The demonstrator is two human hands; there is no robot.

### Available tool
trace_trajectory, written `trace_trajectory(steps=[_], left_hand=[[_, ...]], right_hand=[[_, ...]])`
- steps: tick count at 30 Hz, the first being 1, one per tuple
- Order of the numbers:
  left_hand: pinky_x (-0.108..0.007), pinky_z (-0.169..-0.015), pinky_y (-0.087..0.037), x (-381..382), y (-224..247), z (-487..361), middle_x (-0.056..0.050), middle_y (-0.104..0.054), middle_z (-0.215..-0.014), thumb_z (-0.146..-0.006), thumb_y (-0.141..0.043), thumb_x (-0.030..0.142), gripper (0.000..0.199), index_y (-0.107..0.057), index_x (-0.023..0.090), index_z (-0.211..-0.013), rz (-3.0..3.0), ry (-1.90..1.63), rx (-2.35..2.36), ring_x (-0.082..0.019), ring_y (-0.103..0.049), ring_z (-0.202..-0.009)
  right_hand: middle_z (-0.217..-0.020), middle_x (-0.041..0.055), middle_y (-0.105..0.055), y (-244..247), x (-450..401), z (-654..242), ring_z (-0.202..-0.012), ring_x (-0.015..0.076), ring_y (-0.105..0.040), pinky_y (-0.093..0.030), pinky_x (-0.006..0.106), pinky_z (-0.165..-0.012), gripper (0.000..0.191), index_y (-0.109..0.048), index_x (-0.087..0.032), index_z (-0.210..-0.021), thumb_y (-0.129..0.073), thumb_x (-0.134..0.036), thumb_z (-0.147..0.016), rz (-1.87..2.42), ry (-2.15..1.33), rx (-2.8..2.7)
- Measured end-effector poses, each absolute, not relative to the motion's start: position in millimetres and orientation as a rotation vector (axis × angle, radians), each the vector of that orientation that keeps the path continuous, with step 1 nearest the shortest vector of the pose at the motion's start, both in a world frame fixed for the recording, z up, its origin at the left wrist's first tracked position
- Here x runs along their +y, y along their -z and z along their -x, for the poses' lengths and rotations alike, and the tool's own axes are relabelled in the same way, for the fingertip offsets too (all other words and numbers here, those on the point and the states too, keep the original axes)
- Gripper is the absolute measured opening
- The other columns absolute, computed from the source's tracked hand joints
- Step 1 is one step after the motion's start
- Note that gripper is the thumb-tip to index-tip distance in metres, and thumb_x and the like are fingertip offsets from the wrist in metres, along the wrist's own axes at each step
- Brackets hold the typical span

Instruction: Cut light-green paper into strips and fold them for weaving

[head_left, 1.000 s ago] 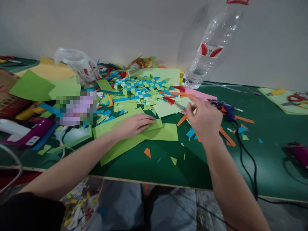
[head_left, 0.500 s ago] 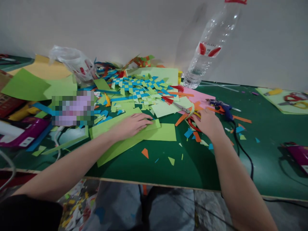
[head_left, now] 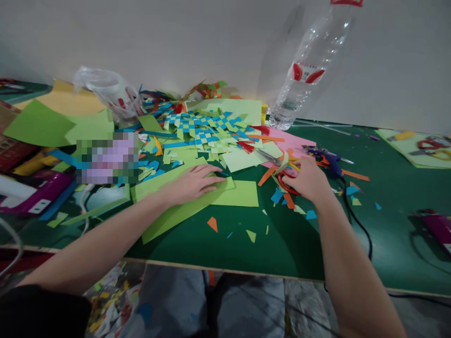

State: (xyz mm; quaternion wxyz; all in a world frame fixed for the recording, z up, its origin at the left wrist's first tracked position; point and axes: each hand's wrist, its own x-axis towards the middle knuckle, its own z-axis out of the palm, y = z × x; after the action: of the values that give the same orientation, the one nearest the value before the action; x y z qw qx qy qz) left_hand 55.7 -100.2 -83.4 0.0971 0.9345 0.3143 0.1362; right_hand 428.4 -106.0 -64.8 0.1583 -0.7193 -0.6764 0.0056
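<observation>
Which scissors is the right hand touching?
The right hand touches the scissors by the pink paper; the others lie far right on pale green paper.

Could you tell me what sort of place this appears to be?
It looks like a craft work area, perhaps a small workshop: a green-topped table holds blue-and-green woven paper, scissors at the right hand, and what seems to be a blue glue gun.
</observation>
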Motion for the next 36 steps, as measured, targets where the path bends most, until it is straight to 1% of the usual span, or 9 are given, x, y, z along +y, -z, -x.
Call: trace_trajectory(steps=[5, 10, 13, 16, 21, 23, 29, 36], left_hand=[[-0.049, -0.112, -0.036, -100.4, 82.4, -56.2, -0.008, -0.051, -0.146, -0.102, -0.047, 0.035, 0.038, -0.055, 0.028, -0.138, -2.801, -0.378, 0.932, -0.028, -0.045, -0.134], [-0.047, -0.112, -0.035, -102.0, 79.6, -57.2, -0.008, -0.053, -0.146, -0.103, -0.045, 0.035, 0.038, -0.054, 0.026, -0.139, -2.784, -0.385, 0.916, -0.027, -0.046, -0.134], [-0.045, -0.113, -0.034, -101.8, 79.7, -57.7, -0.006, -0.057, -0.143, -0.104, -0.041, 0.035, 0.038, -0.055, 0.025, -0.138, -2.780, -0.387, 0.878, -0.025, -0.047, -0.134], [-0.042, -0.114, -0.033, -100.7, 81.0, -57.9, -0.004, -0.062, -0.138, -0.104, -0.041, 0.038, 0.038, -0.056, 0.026, -0.138, -2.770, -0.429, 0.851, -0.023, -0.049, -0.133], [-0.040, -0.115, -0.033, -100.0, 81.5, -57.7, -0.005, -0.061, -0.139, -0.104, -0.041, 0.042, 0.041, -0.056, 0.025, -0.139, -2.803, -0.415, 0.828, -0.022, -0.049, -0.134], [-0.040, -0.115, -0.032, -100.5, 80.9, -57.9, -0.005, -0.060, -0.141, -0.104, -0.040, 0.043, 0.043, -0.055, 0.024, -0.140, -2.821, -0.373, 0.842, -0.022, -0.048, -0.135], [-0.040, -0.115, -0.032, -101.0, 80.3, -58.6, -0.005, -0.059, -0.142, -0.106, -0.036, 0.043, 0.044, -0.053, 0.024, -0.141, -2.847, -0.331, 0.843, -0.021, -0.047, -0.136], [-0.039, -0.116, -0.031, -101.4, 81.1, -58.4, -0.003, -0.058, -0.144, -0.106, -0.035, 0.043, 0.045, -0.052, 0.024, -0.143, -2.849, -0.331, 0.830, -0.021, -0.046, -0.137]], right_hand=[[-0.108, 0.0162, -0.063, 54.9, -108.7, -428.5, -0.103, 0.0342, -0.061, -0.050, 0.044, -0.082, 0.050, -0.058, -0.016, -0.108, -0.072, -0.039, -0.066, 1.919, -0.085, -1.873], [-0.117, 0.0155, -0.061, 44.8, -115.9, -427.6, -0.110, 0.0329, -0.060, -0.049, 0.045, -0.089, 0.046, -0.059, -0.018, -0.108, -0.072, -0.042, -0.071, 1.667, -0.216, -1.957], [-0.116, 0.0132, -0.063, 40.8, -119.9, -423.6, -0.111, 0.0314, -0.060, -0.048, 0.046, -0.092, 0.046, -0.060, -0.019, -0.110, -0.072, -0.040, -0.072, 1.584, -0.298, -2.072], [-0.116, 0.0111, -0.063, 38.9, -121.5, -419.1, -0.113, 0.0306, -0.059, -0.047, 0.046, -0.094, 0.046, -0.060, -0.020, -0.110, -0.074, -0.036, -0.069, 1.540, -0.360, -2.166], [-0.118, 0.0093, -0.063, 36.1, -121.7, -417.0, -0.114, 0.0316, -0.058, -0.041, 0.052, -0.102, 0.043, -0.061, -0.023, -0.107, -0.075, -0.034, -0.068, 1.454, -0.397, -2.324], [-0.119, 0.0095, -0.062, 35.5, -122.0, -418.6, -0.113, 0.0321, -0.058, -0.042, 0.053, -0.102, 0.045, -0.061, -0.023, -0.109, -0.075, -0.036, -0.068, 1.420, -0.450, -2.367], [-0.126, 0.0095, -0.061, 35.7, -124.6, -420.9, -0.116, 0.0328, -0.058, -0.047, 0.052, -0.099, 0.049, -0.062, -0.024, -0.113, -0.075, -0.037, -0.068, 1.451, -0.578, -2.422], [-0.123, 0.0099, -0.065, 32.6, -125.5, -415.5, -0.117, 0.0335, -0.057, -0.047, 0.052, -0.101, 0.049, -0.064, -0.023, -0.112, -0.073, -0.039, -0.067, 1.497, -0.598, -2.466]])
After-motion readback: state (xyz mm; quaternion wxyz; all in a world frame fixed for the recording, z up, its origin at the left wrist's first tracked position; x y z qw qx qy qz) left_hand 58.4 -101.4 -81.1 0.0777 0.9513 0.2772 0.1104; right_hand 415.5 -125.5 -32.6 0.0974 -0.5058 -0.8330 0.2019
